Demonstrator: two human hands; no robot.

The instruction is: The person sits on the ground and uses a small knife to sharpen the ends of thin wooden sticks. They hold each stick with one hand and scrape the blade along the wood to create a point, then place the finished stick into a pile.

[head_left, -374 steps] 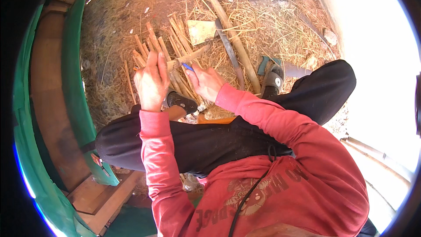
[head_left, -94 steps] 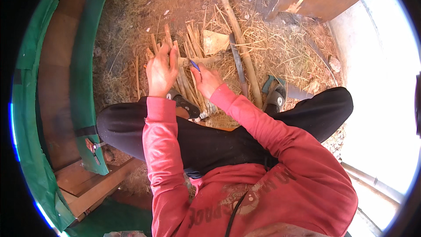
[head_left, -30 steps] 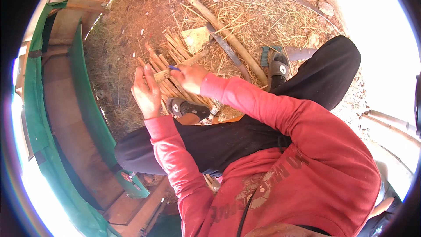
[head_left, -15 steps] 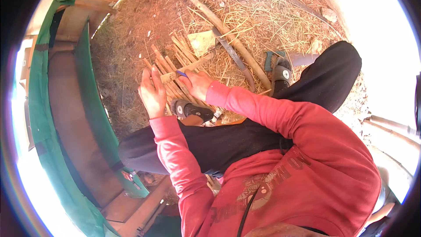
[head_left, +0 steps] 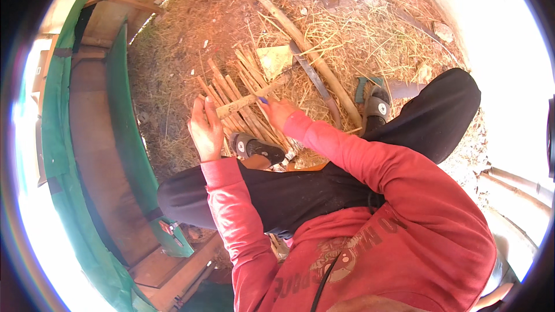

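My left hand (head_left: 206,130) is closed on the near left end of a flat, pale wooden strip (head_left: 245,103). The strip slants up to the right, above a row of thin split sticks (head_left: 248,120) on the ground. My right hand (head_left: 280,112) is closed around a small blue pen-like object (head_left: 263,100), whose tip points left against the strip. Most of that object is hidden by my fingers, so its exact kind is unclear. A yellowish flat block (head_left: 274,59) lies just beyond the strip's far end.
Right of the sticks lie a long curved blade (head_left: 315,78) and a long wooden pole (head_left: 300,40). A green handle (head_left: 361,88) rests beside my sandalled right foot (head_left: 377,107). Straw covers the ground. At the left stands a wooden trough (head_left: 92,133) edged with green sheeting.
My right hand with the blue object has slid rightward along the strip, away from my left hand. The whole view has shifted slightly; my left hand keeps its hold.
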